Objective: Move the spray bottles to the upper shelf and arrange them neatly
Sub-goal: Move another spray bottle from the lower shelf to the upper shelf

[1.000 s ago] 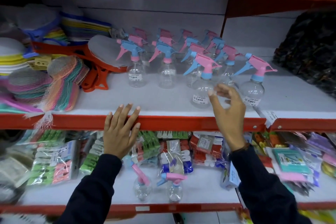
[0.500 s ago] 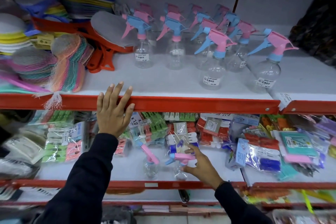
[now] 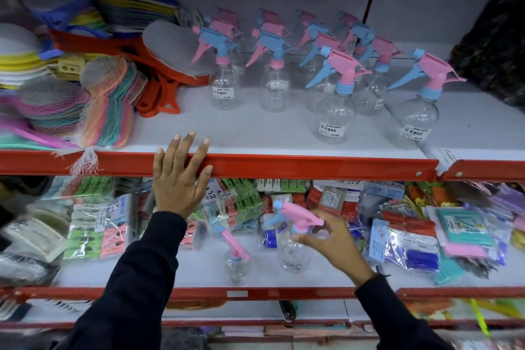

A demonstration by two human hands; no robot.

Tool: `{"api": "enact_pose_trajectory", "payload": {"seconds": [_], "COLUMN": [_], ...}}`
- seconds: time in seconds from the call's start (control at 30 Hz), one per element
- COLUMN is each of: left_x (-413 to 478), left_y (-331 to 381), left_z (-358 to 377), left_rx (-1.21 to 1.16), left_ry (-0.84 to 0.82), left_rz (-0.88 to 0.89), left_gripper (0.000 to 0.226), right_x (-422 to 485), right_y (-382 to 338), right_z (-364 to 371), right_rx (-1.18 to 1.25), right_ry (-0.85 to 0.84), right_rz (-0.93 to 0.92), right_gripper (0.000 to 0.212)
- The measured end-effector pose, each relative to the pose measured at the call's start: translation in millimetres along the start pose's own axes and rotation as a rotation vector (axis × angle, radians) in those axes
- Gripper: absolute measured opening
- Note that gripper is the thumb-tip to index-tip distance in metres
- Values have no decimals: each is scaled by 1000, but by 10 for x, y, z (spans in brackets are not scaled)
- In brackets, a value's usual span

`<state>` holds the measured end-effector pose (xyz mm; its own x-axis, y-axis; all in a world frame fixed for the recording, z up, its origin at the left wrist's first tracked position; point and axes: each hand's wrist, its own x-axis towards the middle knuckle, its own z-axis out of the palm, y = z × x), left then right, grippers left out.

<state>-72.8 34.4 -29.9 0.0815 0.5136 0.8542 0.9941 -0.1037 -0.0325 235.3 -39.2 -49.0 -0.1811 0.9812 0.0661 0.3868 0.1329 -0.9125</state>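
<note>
1. The step in hand is a pick-up from the lower shelf (image 3: 199,270): the right hand (image 3: 335,244) is at the neck of a clear spray bottle with a pink head (image 3: 295,236), standing just behind the shelf's near edge, in front of packets of clothes pegs (image 3: 241,202).
2. The fingers (image 3: 309,239) curl round the neck just under the trigger; they look closed on it, though blur makes it hard to say whether the grip is firm or whether the bottle has left the shelf.
3. The left hand (image 3: 179,179) lies flat and spread, holding nothing, against the red front lip of the upper shelf (image 3: 312,165).
4. A second spray bottle (image 3: 235,261) stands just to the left on the lower shelf, untouched.
5. On the upper shelf (image 3: 255,128) the placed bottles (image 3: 335,102) stand in loose rows, two of them nearer the front than the rest, with bare white shelf in front.
6. The next move likely calls for lifting the bottle out clear of the red lip, then setting it upright in line with a front row, its trigger turned like its neighbours'.
</note>
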Motion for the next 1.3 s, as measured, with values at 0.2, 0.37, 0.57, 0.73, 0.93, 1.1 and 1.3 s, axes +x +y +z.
{"api": "enact_pose_trajectory", "payload": {"seconds": [0.2, 0.37, 0.57, 0.73, 0.93, 1.1, 1.3], "left_x": [6, 16, 15, 13, 10, 2, -1], "left_y": [8, 11, -5, -16, -31, -41, -35], "left_z": [-20, -42, -47, -27, 19, 50, 30], "left_rx": [-1, -13, 3, 8, 24, 40, 33], "left_ry": [-10, -7, -8, 4, 55, 67, 44], "left_rz": [-7, -11, 5, 11, 31, 39, 32], "left_gripper": [45, 44, 44, 44, 43, 45, 45], "right_x": [131, 492, 1132, 1517, 1610, 1621, 1604], "right_y": [-1011, -1655, -1765, -1611, -1509, -1524, -1503], "right_z": [-444, -555, -256, -22, 114, 112, 115], "right_rx": [153, 173, 68, -30, -78, -101, -48], "right_ry": [208, 401, 536, 620, 709, 755, 684], "right_rz": [-278, -464, -423, -418, -443, -426, -340], "right_gripper": [39, 32, 24, 31, 35, 29, 31]}}
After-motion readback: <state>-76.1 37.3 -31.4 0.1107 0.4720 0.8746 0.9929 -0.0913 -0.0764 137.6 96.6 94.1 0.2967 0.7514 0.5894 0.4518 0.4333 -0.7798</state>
